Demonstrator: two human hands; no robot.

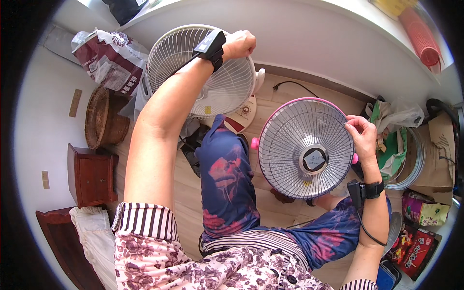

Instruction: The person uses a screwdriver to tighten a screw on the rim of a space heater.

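Note:
My left hand point(239, 45) is closed at the upper right rim of a white electric fan point(169, 63), its fingers curled over the edge of the wire guard. The fan stands tilted at the far left of my knees, on a round white base point(244, 113). A dish-shaped electric heater point(282, 150) with a pink rim, silver reflector and wire grille faces up in front of me. Its upper right edge is pinched between the thumb and fingers of my right hand point(362, 137). Pink knobs sit on both sides of the heater. Its stand is mostly hidden below the dish.
Left of the fan are a maroon-and-white bag point(108, 60), a wicker basket point(96, 118) and a small wooden cabinet point(94, 176). A black cord point(295, 82) lies by the wall. At right are a wire coil point(418, 164), cardboard point(437, 159) and a red box point(413, 249).

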